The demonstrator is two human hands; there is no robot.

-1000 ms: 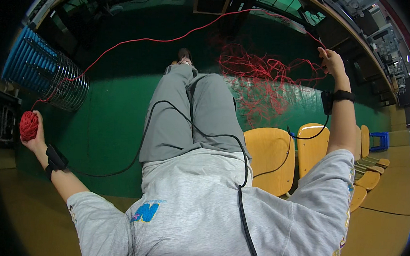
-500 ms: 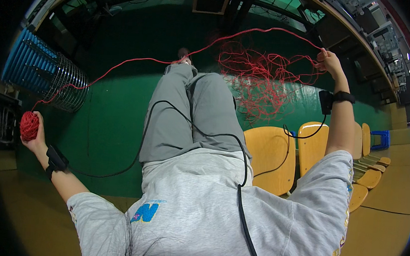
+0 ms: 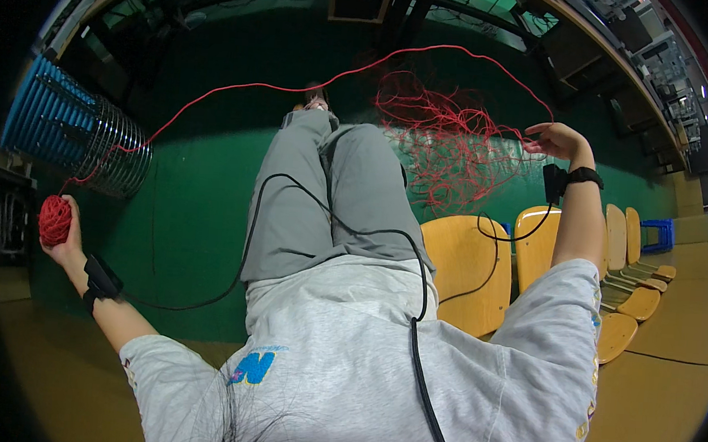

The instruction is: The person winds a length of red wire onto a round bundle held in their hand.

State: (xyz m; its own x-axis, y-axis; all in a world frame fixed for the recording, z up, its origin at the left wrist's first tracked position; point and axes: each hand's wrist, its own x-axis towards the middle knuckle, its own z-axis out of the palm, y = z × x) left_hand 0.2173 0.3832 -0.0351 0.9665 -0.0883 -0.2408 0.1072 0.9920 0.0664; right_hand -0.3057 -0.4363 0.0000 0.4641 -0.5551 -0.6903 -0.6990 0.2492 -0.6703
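My left hand (image 3: 68,235), out at the far left, is closed round a ball of red string (image 3: 54,221). From the ball a strand of red string (image 3: 253,85) runs up past my feet and arches across to my right hand (image 3: 558,141). There the fingers are stretched out and apart, pointing left, and the strand meets the hand at its upper edge. Whether it is lightly caught behind the fingers is hidden. Beside my fingertips a loose tangle of red string (image 3: 449,145) lies spread over the green floor.
Blue stacked stools (image 3: 65,119) with metal legs stand at the left, under the strand. Yellow chairs (image 3: 469,270) line the right side. A black cable (image 3: 370,232) crosses my lap to the wrist devices. Benches (image 3: 619,71) with equipment edge the room.
My right hand has come down and slightly inward, its fingers going from a pinch on the string to stretched out. The strand at the left has lifted a little. My left hand barely shifted.
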